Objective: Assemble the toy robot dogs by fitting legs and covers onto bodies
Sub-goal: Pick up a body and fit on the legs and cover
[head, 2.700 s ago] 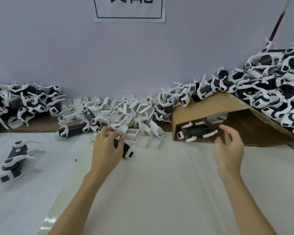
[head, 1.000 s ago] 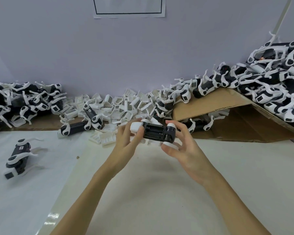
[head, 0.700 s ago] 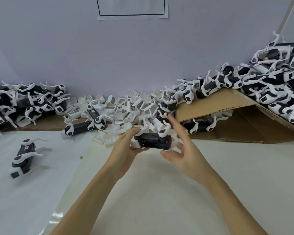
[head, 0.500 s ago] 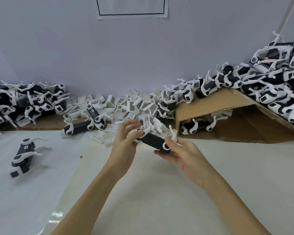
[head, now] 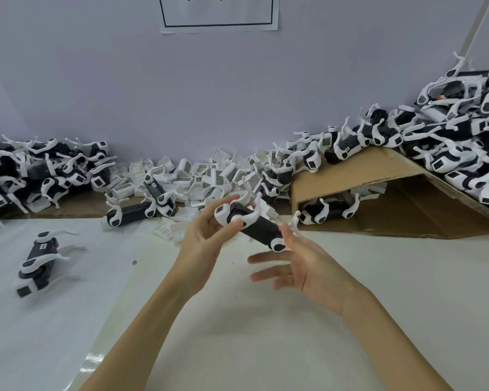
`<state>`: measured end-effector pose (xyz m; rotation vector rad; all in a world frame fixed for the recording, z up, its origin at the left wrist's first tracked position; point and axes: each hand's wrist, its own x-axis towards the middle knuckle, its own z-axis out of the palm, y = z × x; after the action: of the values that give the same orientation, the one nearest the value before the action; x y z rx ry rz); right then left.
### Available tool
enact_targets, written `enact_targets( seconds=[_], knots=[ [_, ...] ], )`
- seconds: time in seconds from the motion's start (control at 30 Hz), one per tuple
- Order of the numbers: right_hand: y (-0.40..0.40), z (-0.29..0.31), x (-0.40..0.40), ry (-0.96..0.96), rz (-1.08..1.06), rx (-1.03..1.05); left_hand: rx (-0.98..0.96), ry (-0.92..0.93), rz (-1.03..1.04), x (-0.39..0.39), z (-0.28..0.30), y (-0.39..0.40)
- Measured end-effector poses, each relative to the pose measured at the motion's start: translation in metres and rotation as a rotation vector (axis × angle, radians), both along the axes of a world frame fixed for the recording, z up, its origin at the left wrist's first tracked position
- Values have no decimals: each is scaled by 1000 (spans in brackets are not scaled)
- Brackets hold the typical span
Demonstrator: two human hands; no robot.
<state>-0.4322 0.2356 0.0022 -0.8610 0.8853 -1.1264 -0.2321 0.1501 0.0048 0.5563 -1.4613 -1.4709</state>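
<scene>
Half a second earlier both my hands had cradled the toy dog body (head: 256, 227); now my right hand (head: 302, 266) had let go and hung just beneath it, fingers spread and holding nothing, ready, I judge, to fetch a part. My left hand (head: 209, 235) alone pinched the body at its head end, thumb under and fingers over, so the black trunk slanted down to the right above the white table (head: 266, 334) with its white legs (head: 294, 221) sticking up, free to be checked. Behind it lay the heap of white covers (head: 209, 176), near enough to reach, which is likely why I worked there. To the right, a tilted cardboard box (head: 378, 187) sheltered another dog (head: 326, 211), with more piled on top. One dog (head: 38, 261) stood apart on the left, set aside.
</scene>
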Motion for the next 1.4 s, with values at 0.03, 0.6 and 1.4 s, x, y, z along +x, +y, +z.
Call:
enact_targets(
  seconds=[0.03,0.6,1.4],
  knots=[
    [0,0,-1,-22,60,60,-25,-41,-23,1,0,0],
    [-7,-15,9,-434,-300,161,-204,-154,61,-32,-5,37],
    [-3,-12,-16,739,-197,-383,-65,-218,255,-8,0,2]
  ],
)
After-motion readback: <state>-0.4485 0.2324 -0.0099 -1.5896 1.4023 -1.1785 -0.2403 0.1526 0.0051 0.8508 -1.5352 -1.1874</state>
